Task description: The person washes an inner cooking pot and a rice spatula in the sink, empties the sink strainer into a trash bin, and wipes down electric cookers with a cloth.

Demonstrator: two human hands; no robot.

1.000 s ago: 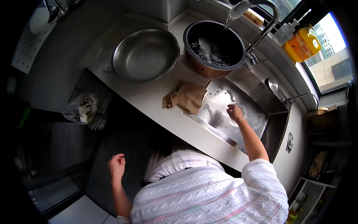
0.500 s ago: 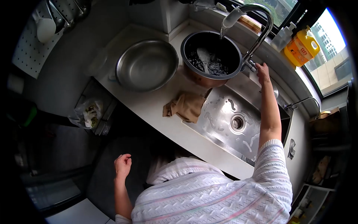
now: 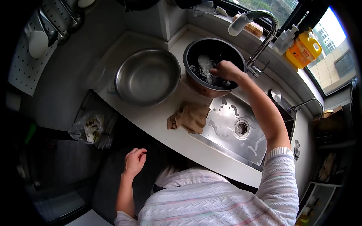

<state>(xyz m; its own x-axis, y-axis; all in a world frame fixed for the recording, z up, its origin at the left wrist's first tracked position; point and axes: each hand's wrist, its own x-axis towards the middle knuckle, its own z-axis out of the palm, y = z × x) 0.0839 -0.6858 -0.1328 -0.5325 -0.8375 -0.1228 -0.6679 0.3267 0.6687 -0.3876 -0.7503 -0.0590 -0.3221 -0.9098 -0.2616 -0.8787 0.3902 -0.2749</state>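
My right hand (image 3: 228, 71) is over the dark inner pot (image 3: 191, 75), its fingers curled and pointing down inside the rim. What the fingertips touch, if anything, is hidden. Water fills part of the pot, and a pale white patch (image 3: 204, 63) shows in it, too unclear to name. Behind my right hand rises the chrome faucet (image 3: 272, 28), with no stream visible from its spout. Low on the left, my left hand (image 3: 135, 161) hangs away from the counter, fingers loosely curled with nothing in them.
A wide steel basin (image 3: 148, 77) stands left of the pot. A brown cloth (image 3: 191, 117) lies at the edge of the steel sink (image 3: 224, 126). By the window are a yellow detergent jug (image 3: 302, 51) and a clear pump bottle (image 3: 283, 42). A bagged bin (image 3: 88, 128) hangs below the counter.
My right hand has left the faucet handle and moved left over the pot. The running water has stopped. My left hand has shifted slightly right in view.
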